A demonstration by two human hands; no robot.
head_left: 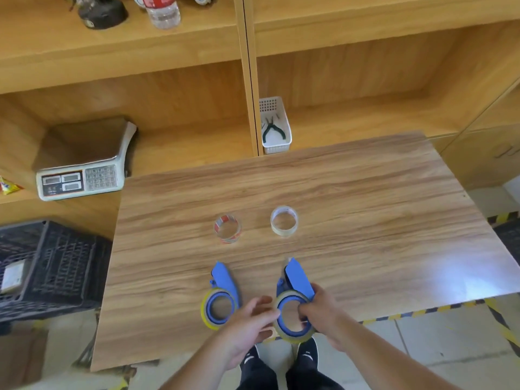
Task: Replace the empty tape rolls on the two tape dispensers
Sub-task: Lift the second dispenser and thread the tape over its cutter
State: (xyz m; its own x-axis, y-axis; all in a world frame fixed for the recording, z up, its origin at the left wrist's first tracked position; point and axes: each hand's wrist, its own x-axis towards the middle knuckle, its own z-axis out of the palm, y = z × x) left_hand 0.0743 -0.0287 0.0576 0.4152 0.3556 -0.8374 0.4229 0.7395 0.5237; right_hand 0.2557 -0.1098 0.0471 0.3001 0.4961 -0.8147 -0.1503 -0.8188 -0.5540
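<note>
At table's near edge, right hand point(319, 308) pinches blue plastic dispenser point(295, 302) ring; left hand point(250, 325) loosely open, fingertips at its tape rim. Second blue dispenser point(221, 298) lies leftward. Two thin hollow rolls point(228, 228) point(284, 220) farther on woodgrain tabletop point(365, 209).

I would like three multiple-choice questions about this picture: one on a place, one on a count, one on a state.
1. Where is the white basket?
A. on the shelf behind the table
B. on the floor
C. on the scale

2. How many blue dispensers are on the table?
A. one
B. two
C. four

3. What is the right hand doing?
A. resting flat
B. holding the right dispenser
C. lifting a bottle

Key: 1 A, it stands in the shelf compartment past the table's far edge; 2 B, the left dispenser lies beside the right one; 3 B, its fingers grip the ring while the left hand sits close by.
</note>
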